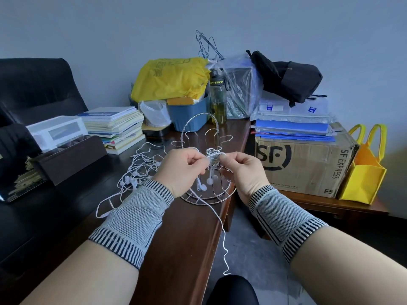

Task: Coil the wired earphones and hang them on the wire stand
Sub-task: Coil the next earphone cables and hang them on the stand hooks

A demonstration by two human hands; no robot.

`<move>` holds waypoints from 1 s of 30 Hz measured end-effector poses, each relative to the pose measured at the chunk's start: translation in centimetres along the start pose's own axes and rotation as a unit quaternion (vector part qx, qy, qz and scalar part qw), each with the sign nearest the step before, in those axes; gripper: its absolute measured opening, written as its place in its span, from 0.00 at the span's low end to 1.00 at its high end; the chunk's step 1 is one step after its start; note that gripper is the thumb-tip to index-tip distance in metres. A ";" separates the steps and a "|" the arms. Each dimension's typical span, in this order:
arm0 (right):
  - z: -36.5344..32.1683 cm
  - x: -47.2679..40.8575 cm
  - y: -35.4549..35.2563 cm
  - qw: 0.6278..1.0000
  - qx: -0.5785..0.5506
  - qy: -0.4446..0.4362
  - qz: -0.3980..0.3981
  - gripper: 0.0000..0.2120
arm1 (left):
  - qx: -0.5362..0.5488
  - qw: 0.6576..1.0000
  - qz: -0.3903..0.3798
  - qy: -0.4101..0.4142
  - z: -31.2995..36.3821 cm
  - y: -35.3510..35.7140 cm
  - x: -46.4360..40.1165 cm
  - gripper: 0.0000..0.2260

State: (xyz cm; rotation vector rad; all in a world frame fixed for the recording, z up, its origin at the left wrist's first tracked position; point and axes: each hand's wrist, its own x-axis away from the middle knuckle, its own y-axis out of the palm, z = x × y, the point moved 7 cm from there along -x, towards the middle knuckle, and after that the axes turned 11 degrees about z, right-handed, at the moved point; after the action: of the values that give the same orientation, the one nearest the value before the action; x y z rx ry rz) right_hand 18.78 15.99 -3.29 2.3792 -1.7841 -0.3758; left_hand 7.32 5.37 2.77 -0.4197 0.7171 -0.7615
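Both hands meet just above the stand, a chrome wire rack on the dark desk. The left hand has its fingers curled, pinching white cord at its fingertips. The right hand does the same from the other side, thumb and forefinger closed on the cord. Between the two sets of fingertips sits the coil — a small bundle of earphone cord, held level with the stand's upper hooks; whether it touches a hook I cannot tell.

Below the left hand's fingers two earbuds hang on short lengths of cord, inside the stand's frame. From under the hands a loose tail of cord runs down toward the viewer, past the desk edge, kinked at its end.

To the left of the left hand, a tangle of more white earphones lies on the desk, its buds close to the left wrist and one loop trailing beside the left wristband. The right wristband is of the same grey knit.

Beyond the hands stand a bottle and a blue tub, with a yellow bag above the tub. Far left of the left hand lies a stack of books; right of the right hand — a cardboard box.
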 end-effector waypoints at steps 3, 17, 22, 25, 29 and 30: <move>0.2 0.0 0.4 0.997 -0.047 0.058 0.006 0.11 | 0.016 0.996 0.071 -0.060 0.3 -0.3 -0.4 0.13; 0.1 -1.2 1.5 0.988 0.078 0.091 0.092 0.13 | -0.182 0.974 0.116 -0.072 -1.0 -0.4 -1.7 0.21; 0.4 -1.2 1.6 0.987 0.083 0.104 0.092 0.13 | -0.206 0.974 0.082 -0.045 -1.6 -0.2 -1.1 0.20; 0.6 -1.2 1.8 0.988 0.066 0.112 0.078 0.11 | -0.173 0.980 0.082 -0.050 -1.8 -0.3 -0.3 0.20; 0.7 -1.3 1.9 0.990 0.049 0.109 0.081 0.12 | -0.131 0.987 0.071 -0.066 -2.4 0.1 0.2 0.21; 0.7 -1.2 1.9 0.990 0.046 0.106 0.079 0.11 | -0.123 0.988 0.061 -0.070 -2.7 0.3 0.4 0.20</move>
State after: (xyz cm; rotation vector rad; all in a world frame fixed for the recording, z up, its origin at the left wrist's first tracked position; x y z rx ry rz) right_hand 16.54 16.67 -3.29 2.2175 -1.9101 -0.0203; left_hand 5.73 5.07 0.59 -0.6407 0.7007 -0.5249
